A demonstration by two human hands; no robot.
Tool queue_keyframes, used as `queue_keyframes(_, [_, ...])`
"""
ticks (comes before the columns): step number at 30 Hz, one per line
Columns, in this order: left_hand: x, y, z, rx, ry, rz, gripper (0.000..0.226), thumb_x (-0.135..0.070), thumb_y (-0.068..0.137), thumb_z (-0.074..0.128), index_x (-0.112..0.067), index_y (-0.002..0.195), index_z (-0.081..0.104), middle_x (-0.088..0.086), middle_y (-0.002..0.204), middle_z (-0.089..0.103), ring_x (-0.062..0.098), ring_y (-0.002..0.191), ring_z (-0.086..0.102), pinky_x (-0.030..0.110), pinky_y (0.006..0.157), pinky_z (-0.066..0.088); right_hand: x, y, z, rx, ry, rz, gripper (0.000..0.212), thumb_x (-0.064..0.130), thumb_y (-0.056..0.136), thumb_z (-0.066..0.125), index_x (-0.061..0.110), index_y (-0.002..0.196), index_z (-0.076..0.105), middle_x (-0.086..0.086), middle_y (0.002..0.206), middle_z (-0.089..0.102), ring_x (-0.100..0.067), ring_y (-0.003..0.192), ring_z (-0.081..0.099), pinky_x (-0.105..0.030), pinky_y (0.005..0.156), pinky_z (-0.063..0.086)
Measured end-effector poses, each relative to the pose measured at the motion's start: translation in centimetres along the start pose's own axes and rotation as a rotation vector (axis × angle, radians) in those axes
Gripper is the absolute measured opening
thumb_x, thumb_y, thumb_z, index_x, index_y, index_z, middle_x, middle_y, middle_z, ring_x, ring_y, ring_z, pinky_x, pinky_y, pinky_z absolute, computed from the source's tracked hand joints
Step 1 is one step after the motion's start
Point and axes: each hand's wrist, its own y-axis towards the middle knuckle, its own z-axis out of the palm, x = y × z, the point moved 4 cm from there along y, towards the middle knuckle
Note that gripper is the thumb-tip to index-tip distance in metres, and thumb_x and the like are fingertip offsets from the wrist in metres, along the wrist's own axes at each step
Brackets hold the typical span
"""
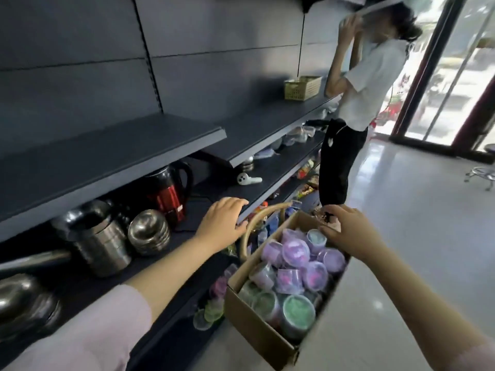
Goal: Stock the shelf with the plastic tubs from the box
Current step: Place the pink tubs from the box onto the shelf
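Round plastic tubs [294,250] lie in the brown cardboard box [254,328] beneath the right grip [345,231]; the dark metal shelf [219,187] stands left, under the left grip [222,223].

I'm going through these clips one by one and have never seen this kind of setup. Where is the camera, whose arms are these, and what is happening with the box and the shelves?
There is no machine here. A single camera sits on a person's head and looks forward and down, so the two arms entering from the bottom are the wearer's own. The left hand rests at the front edge of a dark shelf that carries steel pots, bowls and a kettle. The right hand reaches to the far end of an open cardboard box filled with purple and green plastic tubs. Whether it grips one cannot be told. Some loose tubs lie on the shelf below. A second person stands further along.
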Motion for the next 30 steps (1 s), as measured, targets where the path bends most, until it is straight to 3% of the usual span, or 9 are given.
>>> queue_keyframes(9, [2.9, 2.0, 15.6, 0.317, -0.207, 0.008, 0.047, -0.038, 0.092, 0.056, -0.021, 0.134, 0.046, -0.005, 0.138, 0.046, 0.015, 0.132, 0.036, 0.031, 0.108, 0.030, -10.6, 2.8, 12.9, 0.229, 0.171, 0.260, 0.058, 0.039, 0.085, 0.067, 0.020, 0.136, 0.049, -0.007, 0.131, 0.057, -0.030, 0.120, 0.052, -0.039, 0.099, 0.043])
queue_keyframes(16, [6.0, 3.0, 25.8, 0.449, -0.372, -0.071, 0.048, -0.036, 0.087, 0.064, -0.018, 0.130, 0.052, -0.005, 0.131, 0.053, 0.013, 0.125, 0.043, 0.029, 0.107, 0.034, -15.9, 6.7, 21.5, 0.247, 0.313, 0.406, 0.065, 0.032, 0.085, 0.070, 0.014, 0.141, 0.044, -0.007, 0.137, 0.055, -0.028, 0.124, 0.051, -0.036, 0.096, 0.041])
queue_keyframes(20, [5.6, 2.4, 31.0, 0.509, -0.429, -0.116, 0.052, -0.042, 0.084, 0.063, -0.015, 0.127, 0.056, -0.003, 0.128, 0.055, 0.014, 0.123, 0.045, 0.019, 0.105, 0.028, -19.1, 8.3, 25.7, 0.253, 0.396, 0.459, 0.068, 0.033, 0.085, 0.069, 0.020, 0.145, 0.038, -0.002, 0.143, 0.049, -0.023, 0.130, 0.046, -0.037, 0.102, 0.041])
queue_keyframes(23, [5.1, 2.0, 35.1, 0.572, -0.460, -0.172, 0.056, -0.047, 0.085, 0.059, -0.017, 0.132, 0.052, -0.003, 0.133, 0.051, 0.014, 0.126, 0.041, 0.019, 0.106, 0.024, -21.4, 10.3, 29.0, 0.284, 0.501, 0.453, 0.072, 0.038, 0.084, 0.069, 0.028, 0.147, 0.034, 0.007, 0.148, 0.042, -0.015, 0.136, 0.039, -0.044, 0.109, 0.038])
queue_keyframes(27, [4.4, 1.8, 40.1, 0.622, -0.484, -0.279, 0.060, -0.040, 0.085, 0.067, -0.022, 0.139, 0.046, -0.003, 0.138, 0.047, 0.018, 0.129, 0.037, 0.034, 0.110, 0.030, -23.6, 13.0, 33.0, 0.356, 0.522, 0.364, 0.077, 0.036, 0.085, 0.069, 0.025, 0.149, 0.029, 0.009, 0.154, 0.033, -0.008, 0.141, 0.028, -0.033, 0.114, 0.028])
queue_keyframes(30, [3.7, 2.0, 42.6, 0.639, -0.490, -0.337, 0.063, -0.040, 0.085, 0.067, -0.025, 0.142, 0.043, -0.002, 0.140, 0.046, 0.018, 0.129, 0.038, 0.032, 0.109, 0.030, -24.6, 14.4, 35.0, 0.420, 0.522, 0.292, 0.075, 0.036, 0.086, 0.068, 0.026, 0.149, 0.030, 0.006, 0.154, 0.033, -0.010, 0.140, 0.030, -0.035, 0.115, 0.029])
